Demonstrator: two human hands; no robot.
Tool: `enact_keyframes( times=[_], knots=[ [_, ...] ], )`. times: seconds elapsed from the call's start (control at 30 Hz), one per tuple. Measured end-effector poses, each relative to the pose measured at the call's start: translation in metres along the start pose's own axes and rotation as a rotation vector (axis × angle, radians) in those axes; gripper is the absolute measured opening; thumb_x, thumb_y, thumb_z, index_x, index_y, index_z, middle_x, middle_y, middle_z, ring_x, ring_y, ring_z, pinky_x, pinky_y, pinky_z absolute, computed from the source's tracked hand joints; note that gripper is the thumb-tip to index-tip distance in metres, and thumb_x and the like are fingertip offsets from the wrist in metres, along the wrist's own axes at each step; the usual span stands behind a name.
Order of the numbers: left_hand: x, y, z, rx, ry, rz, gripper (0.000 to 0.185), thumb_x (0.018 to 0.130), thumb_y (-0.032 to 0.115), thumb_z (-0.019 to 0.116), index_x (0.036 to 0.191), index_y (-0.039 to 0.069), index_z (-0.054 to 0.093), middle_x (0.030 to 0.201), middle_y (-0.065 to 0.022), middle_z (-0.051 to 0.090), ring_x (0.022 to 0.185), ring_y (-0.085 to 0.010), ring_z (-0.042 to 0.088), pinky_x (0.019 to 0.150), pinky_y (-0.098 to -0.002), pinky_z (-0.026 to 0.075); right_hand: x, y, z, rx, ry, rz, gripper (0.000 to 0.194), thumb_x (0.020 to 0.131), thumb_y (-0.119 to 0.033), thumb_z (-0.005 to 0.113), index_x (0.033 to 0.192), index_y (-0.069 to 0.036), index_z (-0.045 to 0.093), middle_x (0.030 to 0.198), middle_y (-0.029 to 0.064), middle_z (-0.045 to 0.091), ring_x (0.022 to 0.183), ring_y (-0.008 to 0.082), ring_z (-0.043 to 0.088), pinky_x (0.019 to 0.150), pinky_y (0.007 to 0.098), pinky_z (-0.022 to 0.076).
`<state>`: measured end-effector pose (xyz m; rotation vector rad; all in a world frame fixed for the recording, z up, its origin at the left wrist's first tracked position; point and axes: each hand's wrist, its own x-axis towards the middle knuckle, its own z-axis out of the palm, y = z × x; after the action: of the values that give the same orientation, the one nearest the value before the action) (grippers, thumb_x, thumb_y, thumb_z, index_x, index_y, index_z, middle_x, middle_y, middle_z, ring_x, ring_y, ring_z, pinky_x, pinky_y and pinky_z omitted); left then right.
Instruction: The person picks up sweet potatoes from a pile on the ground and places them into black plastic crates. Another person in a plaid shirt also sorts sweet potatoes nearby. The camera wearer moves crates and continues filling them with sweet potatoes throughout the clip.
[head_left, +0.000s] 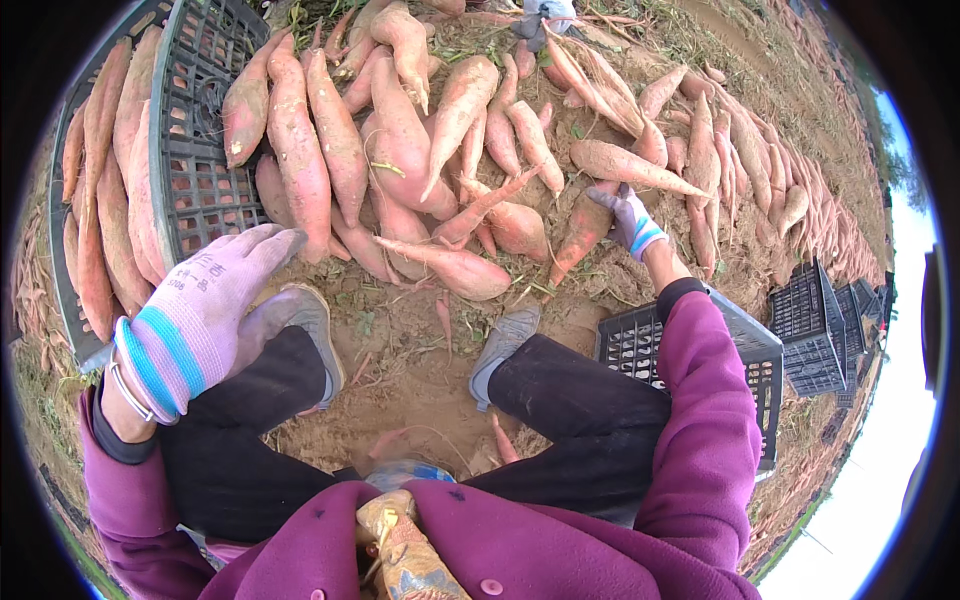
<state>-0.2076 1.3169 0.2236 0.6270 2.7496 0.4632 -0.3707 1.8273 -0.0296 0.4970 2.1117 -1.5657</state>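
My left hand (221, 300), in a lavender knit glove with blue cuff bands, hovers palm down beside a black plastic crate (202, 142). Its fingers are extended, the thumb apart, and nothing shows in its grasp. My right hand (626, 214), gloved the same way, grips the upper end of a reddish sweet potato (581, 229) that slants down to a thin tip. Just above that hand lies another sweet potato (637, 166). Between my hands, a pile of sweet potatoes (397, 150) covers the soil. Long sweet potatoes (112, 195) stand on end inside the left crate.
A second black crate (761, 382) sits by my right leg, partly behind my sleeve. Stacked crates (806, 330) stand farther right, alongside a long row of sweet potatoes (817, 202). Another person's gloved hand (547, 15) is at the top edge. My shoes (506, 349) flank bare soil (405, 375).
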Motion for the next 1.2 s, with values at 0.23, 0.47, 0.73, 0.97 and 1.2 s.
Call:
enact_keyframes(
  times=[0.23,0.47,0.73,0.97,1.2],
  knots=[
    [-0.005,0.0,-0.001,0.013,-0.033,-0.017,0.05,0.094,0.018,0.07,0.138,0.0,0.054,0.133,-0.0252,0.06,0.122,-0.0423,0.059,0.105,-0.046,0.048,-0.02,-0.038,0.041,-0.513,0.019,0.003,0.074,0.077,-0.044,0.087,0.125,0.005,0.061,0.112,0.0181,0.071,0.101,0.0304,0.068,0.088,0.0406,0.0555],
    [-0.002,0.01,0.004,-0.001,-0.006,0.048,0.047,0.095,0.025,0.068,0.133,-0.002,0.059,0.125,-0.0264,0.065,0.116,-0.0416,0.064,0.102,-0.0462,0.05,-0.08,-0.13,0.117,-0.675,0.065,-0.548,0.071,0.075,-0.039,0.087,0.125,0.002,0.056,0.119,0.0252,0.065,0.111,0.0415,0.064,0.098,0.0445,0.0513],
    [0.001,0.005,0.0,0.026,-0.075,-0.017,0.049,0.096,0.024,0.068,0.136,0.0,0.056,0.127,-0.0264,0.064,0.117,-0.0436,0.062,0.1,-0.0475,0.051,-0.007,-0.153,0.063,-0.967,0.729,-0.676,0.086,0.083,-0.042,0.079,0.151,-0.005,0.042,0.154,0.022,0.043,0.139,0.0441,0.042,0.113,0.0544,0.0397],
    [0.008,-0.002,-0.007,0.003,-0.096,-0.038,0.049,0.095,0.021,0.069,0.136,-0.002,0.054,0.129,-0.0259,0.062,0.12,-0.0431,0.06,0.103,-0.0471,0.048,0.032,-0.049,0.007,-1.547,0.287,-0.555,0.044,0.081,-0.029,0.076,0.119,-0.014,0.061,0.119,0.0138,0.065,0.12,0.0388,0.057,0.095,0.0559,0.0493],
    [0.013,0.007,-0.003,0.023,-0.063,0.019,0.048,0.095,0.021,0.069,0.135,-0.001,0.056,0.127,-0.0244,0.063,0.118,-0.0427,0.061,0.102,-0.0466,0.049,0.014,-0.049,0.006,-1.686,0.155,-0.645,0.024,0.096,-0.018,0.056,0.116,-0.007,0.061,0.118,0.017,0.065,0.113,0.0368,0.063,0.093,0.0492,0.0527]
  ],
)
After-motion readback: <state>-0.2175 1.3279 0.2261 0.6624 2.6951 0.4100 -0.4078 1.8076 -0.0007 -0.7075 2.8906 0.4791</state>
